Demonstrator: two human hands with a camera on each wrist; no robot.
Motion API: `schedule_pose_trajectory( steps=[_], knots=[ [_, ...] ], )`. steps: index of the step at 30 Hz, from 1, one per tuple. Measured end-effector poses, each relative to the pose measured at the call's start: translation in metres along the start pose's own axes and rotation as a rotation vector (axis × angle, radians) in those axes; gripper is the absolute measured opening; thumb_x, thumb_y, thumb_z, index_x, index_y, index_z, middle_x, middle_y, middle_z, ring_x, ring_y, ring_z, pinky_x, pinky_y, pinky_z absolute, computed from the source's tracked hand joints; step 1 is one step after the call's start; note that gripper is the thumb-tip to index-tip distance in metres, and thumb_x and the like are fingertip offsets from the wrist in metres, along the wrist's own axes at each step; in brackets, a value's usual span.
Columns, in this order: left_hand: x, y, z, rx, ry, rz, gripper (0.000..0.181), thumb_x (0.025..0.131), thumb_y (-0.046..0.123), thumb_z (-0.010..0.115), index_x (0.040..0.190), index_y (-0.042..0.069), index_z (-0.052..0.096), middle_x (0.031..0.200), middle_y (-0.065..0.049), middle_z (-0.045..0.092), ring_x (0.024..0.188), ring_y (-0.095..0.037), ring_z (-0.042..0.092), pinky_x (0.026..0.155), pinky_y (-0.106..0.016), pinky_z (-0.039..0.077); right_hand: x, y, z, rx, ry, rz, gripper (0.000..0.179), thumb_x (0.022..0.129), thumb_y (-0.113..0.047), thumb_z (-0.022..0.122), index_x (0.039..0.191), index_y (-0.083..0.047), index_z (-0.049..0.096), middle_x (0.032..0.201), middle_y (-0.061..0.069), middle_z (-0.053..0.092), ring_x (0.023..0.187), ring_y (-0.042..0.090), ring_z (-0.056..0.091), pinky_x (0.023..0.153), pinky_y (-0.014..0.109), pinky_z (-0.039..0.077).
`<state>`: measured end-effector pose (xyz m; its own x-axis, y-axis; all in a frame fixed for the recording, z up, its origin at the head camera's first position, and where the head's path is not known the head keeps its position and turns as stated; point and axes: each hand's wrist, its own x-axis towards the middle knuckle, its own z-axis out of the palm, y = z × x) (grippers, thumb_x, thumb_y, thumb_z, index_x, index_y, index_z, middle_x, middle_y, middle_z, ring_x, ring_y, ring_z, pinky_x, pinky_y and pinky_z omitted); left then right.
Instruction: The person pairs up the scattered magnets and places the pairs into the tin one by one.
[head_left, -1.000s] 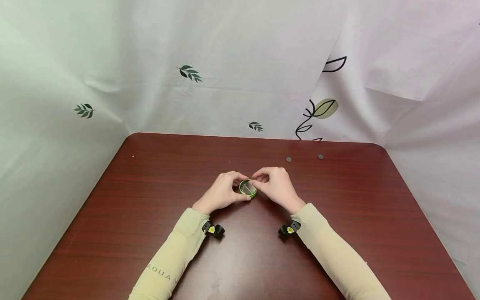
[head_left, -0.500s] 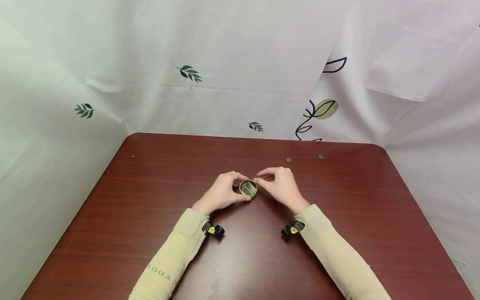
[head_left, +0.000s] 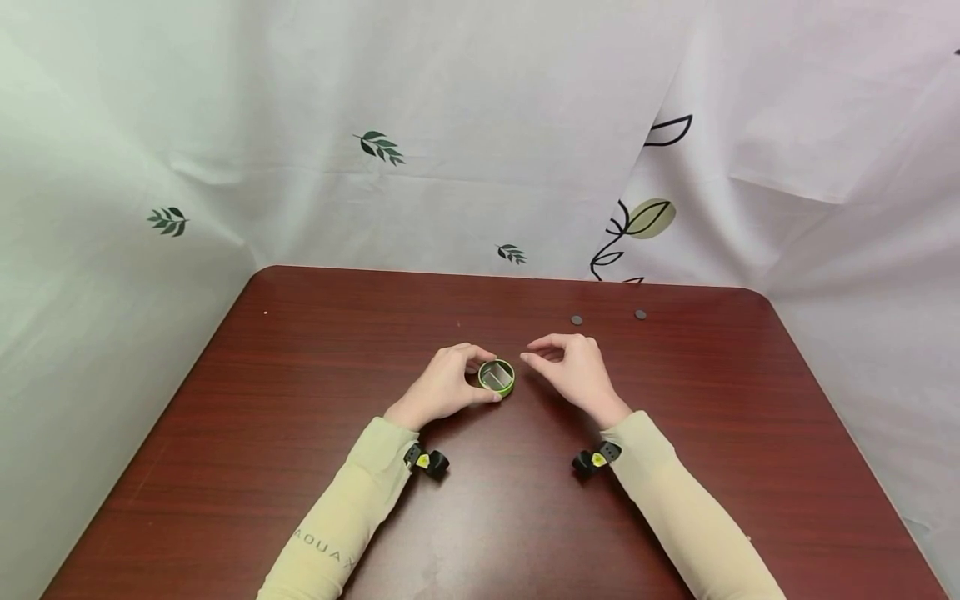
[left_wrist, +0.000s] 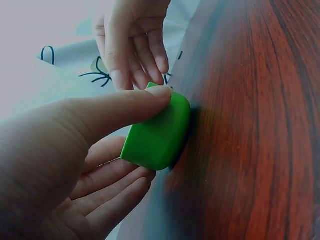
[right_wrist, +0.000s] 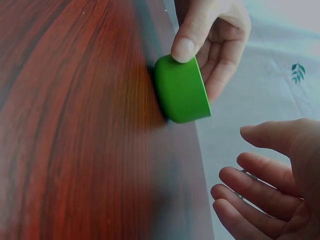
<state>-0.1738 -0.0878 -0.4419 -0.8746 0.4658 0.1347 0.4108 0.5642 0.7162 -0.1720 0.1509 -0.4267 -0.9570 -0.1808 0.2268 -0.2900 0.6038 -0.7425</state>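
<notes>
A small green round cup-shaped case sits on the table, with a silvery-grey part showing inside its rim. The left hand grips it from the left, thumb on the near side and fingers on the far side. In the left wrist view the thumb presses the green wall of the case. To the right of it, apart from the case, the right hand hovers with relaxed fingers and bare fingertips. The right wrist view shows nothing between the right hand's thumb and fingers.
Two small dark flat discs lie toward the back right of the brown table, the left disc and the right disc. A white leaf-printed cloth surrounds the table at the back and sides.
The right hand has drawn away from the rim of the green case, moving to the right. Meanwhile the left hand and the case have stayed where they were.
</notes>
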Motion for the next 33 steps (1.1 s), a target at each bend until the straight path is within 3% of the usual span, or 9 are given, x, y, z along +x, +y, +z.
schedule_pose_trajectory(
  steps=[12, 21, 33],
  knots=[
    [-0.001, 0.003, -0.002, -0.022, -0.006, -0.001, 0.059, 0.074, 0.022, 0.093, 0.124, 0.005, 0.067, 0.110, -0.001, 0.067, 0.097, -0.014, 0.065, 0.088, -0.029, 0.053, -0.004, 0.014, -0.013, -0.006, 0.027, 0.035, 0.027, 0.089, -0.028, 0.082, 0.107, -0.008, 0.080, 0.096, 0.001, 0.076, 0.082, 0.013, 0.073, 0.074, 0.036, 0.059],
    [-0.001, 0.006, -0.005, -0.003, 0.022, 0.002, 0.074, 0.070, 0.037, 0.096, 0.130, 0.006, 0.065, 0.114, 0.001, 0.067, 0.099, -0.013, 0.064, 0.090, -0.029, 0.051, -0.008, 0.021, -0.025, -0.027, 0.059, 0.071, 0.029, 0.088, -0.030, 0.082, 0.108, -0.010, 0.080, 0.097, 0.000, 0.076, 0.083, 0.013, 0.072, 0.074, 0.038, 0.057],
    [0.005, 0.007, -0.014, -0.088, 0.090, -0.040, 0.053, 0.088, 0.035, 0.082, 0.128, 0.003, 0.067, 0.122, -0.009, 0.068, 0.108, -0.023, 0.064, 0.094, -0.037, 0.051, -0.013, 0.027, -0.039, -0.048, 0.104, 0.085, 0.029, 0.089, -0.032, 0.081, 0.109, -0.011, 0.080, 0.099, 0.000, 0.077, 0.092, 0.019, 0.071, 0.079, 0.041, 0.053]
  ],
)
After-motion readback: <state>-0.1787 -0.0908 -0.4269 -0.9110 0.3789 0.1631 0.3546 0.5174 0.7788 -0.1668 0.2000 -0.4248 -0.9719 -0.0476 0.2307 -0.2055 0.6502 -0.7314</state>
